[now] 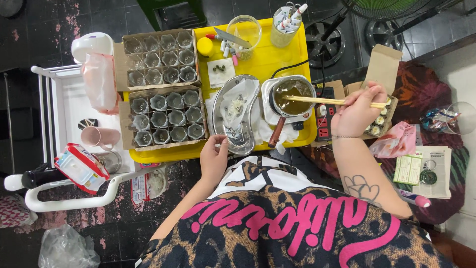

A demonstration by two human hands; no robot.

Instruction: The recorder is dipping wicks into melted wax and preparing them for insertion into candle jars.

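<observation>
My right hand (358, 113) grips a pair of wooden chopsticks (317, 100) whose tips reach over a small pot of brown liquid (292, 95) with a wooden handle. That hand hovers above an open cardboard box (381, 69) of small round items. My left hand (214, 158) rests at the near edge of the yellow tray (267, 59), fingers curled beside a kidney-shaped metal dish (237, 116) holding white paper. It holds nothing that I can see.
Two cardboard boxes of small glass cups (163, 116) sit on the tray's left. A clear plastic tub (245, 31), a knife and a cup of markers (286, 22) stand at the far edge. A power strip (325, 119) lies right of the pot. A white cart (64, 114) is at left.
</observation>
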